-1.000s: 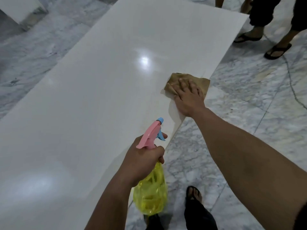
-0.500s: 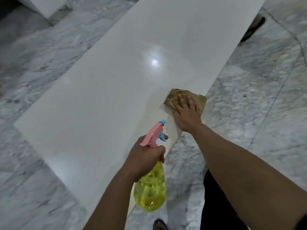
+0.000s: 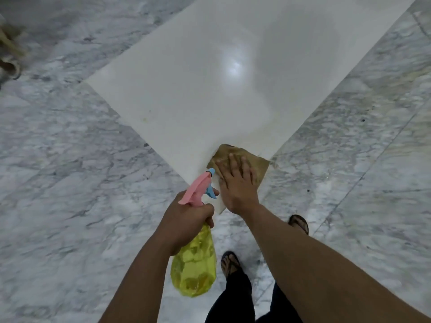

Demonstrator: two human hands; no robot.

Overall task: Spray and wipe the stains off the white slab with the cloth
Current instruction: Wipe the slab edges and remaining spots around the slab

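Note:
The glossy white slab [image 3: 210, 94] lies on the marble floor, its near corner pointing toward me. A brown cloth [image 3: 260, 163] rests on that near corner, at the slab's right edge. My right hand [image 3: 238, 185] presses flat on the cloth with the fingers spread. My left hand [image 3: 186, 223] grips the neck of a yellow spray bottle [image 3: 193, 266] with a pink and blue trigger head, held just in front of the corner. Faint yellowish marks show near the slab's left edge [image 3: 145, 117].
Grey veined marble floor [image 3: 70, 183] surrounds the slab. My own sandalled feet [image 3: 229, 262] and dark trousers stand just below the corner. A blurred tan object [image 3: 9, 54] lies at the far left edge.
My right hand has drawn the cloth along the slab's right edge down to the near corner. The view has tilted down, and the bottle stays in my left hand.

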